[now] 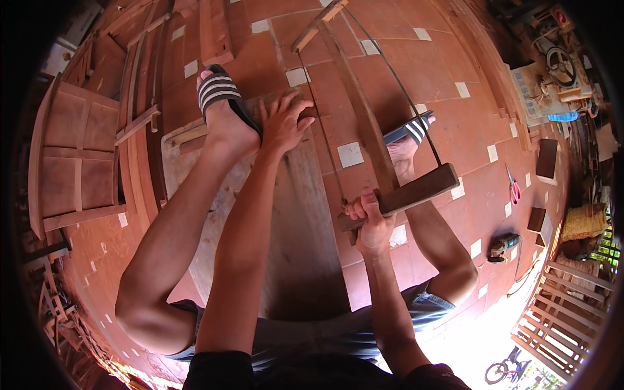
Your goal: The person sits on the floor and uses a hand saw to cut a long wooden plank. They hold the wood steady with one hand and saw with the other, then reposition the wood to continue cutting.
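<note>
My right hand (372, 224) is closed around the near end of a wooden frame saw (356, 97), where the crosspiece (422, 188) meets the central bar. The saw points away from me, and a thin strip or line runs along each side of it. My left hand (285, 123) lies with fingers apart at the far end of a wide wooden board (260, 221), beside the saw's left strip. Against that hand stands my left foot in a striped sandal (227, 97), resting on the board. My right foot, in a matching sandal (409, 130), is partly behind the saw.
Wooden panels (78, 156) and long planks (140, 130) lie at the left on the tiled floor. To the right are red-handled scissors (514, 192), a corded power tool (504, 247), wood blocks (547, 160) and a slatted wooden frame (559, 312). A machine with a handwheel (560, 66) stands far right.
</note>
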`<state>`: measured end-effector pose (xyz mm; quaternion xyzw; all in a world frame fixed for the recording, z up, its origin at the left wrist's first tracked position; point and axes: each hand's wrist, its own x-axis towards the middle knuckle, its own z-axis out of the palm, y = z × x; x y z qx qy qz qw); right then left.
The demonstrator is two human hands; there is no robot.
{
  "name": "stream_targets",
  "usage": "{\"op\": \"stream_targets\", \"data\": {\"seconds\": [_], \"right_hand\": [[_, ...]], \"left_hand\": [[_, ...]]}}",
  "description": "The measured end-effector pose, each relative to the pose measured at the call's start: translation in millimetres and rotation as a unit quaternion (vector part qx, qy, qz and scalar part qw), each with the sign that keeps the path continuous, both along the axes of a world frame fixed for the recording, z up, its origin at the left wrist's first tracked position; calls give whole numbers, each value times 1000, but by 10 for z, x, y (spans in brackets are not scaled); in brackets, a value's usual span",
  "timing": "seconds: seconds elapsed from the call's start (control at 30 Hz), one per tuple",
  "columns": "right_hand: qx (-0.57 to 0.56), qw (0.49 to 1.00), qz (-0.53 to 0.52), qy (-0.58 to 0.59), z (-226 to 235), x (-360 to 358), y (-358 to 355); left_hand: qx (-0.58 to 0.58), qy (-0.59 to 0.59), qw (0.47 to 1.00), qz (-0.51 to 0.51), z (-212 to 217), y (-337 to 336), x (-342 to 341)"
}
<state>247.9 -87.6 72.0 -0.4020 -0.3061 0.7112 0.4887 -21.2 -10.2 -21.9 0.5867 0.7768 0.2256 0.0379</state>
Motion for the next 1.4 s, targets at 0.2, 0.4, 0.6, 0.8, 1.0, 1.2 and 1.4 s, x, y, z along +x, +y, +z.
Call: {"op": "stream_targets", "data": {"seconds": [0.2,0.4,0.6,0.8,1.0,1.2,1.4], "right_hand": [[-7,1000,-7,-27,158,53,-112],[4,997,-12,-82,326,-61,-166],[18,999,-5,-38,110,27,-120],[32,998,10,-52,330,-58,-129],[23,996,21,-85,651,558,-689],[21,998,13,-51,405,533,-601],[50,996,31,-71,139,522,-691]], "left_hand": [[-44,6,999,3,63,1,44],[-34,21,999,-1,62,13,25],[-55,54,997,-4,-140,58,-37],[-69,95,993,-3,-191,54,-75],[-71,57,996,4,-110,42,-54],[-84,56,995,-3,19,23,3],[-50,63,997,-7,-36,-5,11]]}}
